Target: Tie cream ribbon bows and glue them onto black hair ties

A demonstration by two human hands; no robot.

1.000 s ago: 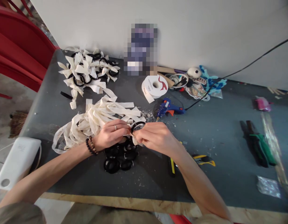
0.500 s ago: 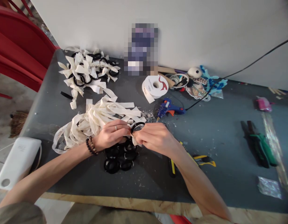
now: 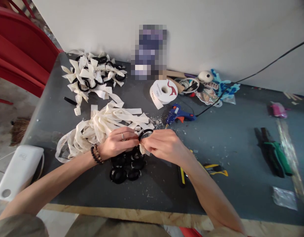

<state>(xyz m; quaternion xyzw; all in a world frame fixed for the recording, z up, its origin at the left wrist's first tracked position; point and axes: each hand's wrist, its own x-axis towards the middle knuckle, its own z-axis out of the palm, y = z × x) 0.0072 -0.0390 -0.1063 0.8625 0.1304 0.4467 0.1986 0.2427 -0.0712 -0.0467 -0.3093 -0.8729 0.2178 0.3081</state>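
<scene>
My left hand (image 3: 122,141) and my right hand (image 3: 161,144) meet at the table's middle, fingers pinched together. Between them is a black hair tie (image 3: 145,132) with a short white ribbon (image 3: 143,149) at it; my fingers cover the spot where the two join. Under and in front of my hands lies a heap of black hair ties (image 3: 122,174). Cut white ribbon strips (image 3: 105,118) are piled just behind my left hand. At the back left is a mound of hair ties with white bows (image 3: 92,74).
Behind my right hand lies a blue glue gun (image 3: 177,113), its cord running right. A ribbon spool (image 3: 164,92) stands near the wall. A yellow-black cutter (image 3: 216,169) is by my right forearm, green-handled pliers (image 3: 277,154) farther right. A white power bank (image 3: 20,171) sits at the left edge.
My left fingertips have shifted slightly right, closer to my right hand, at the hair tie. Both hands keep their pinch; everything else stays where it was.
</scene>
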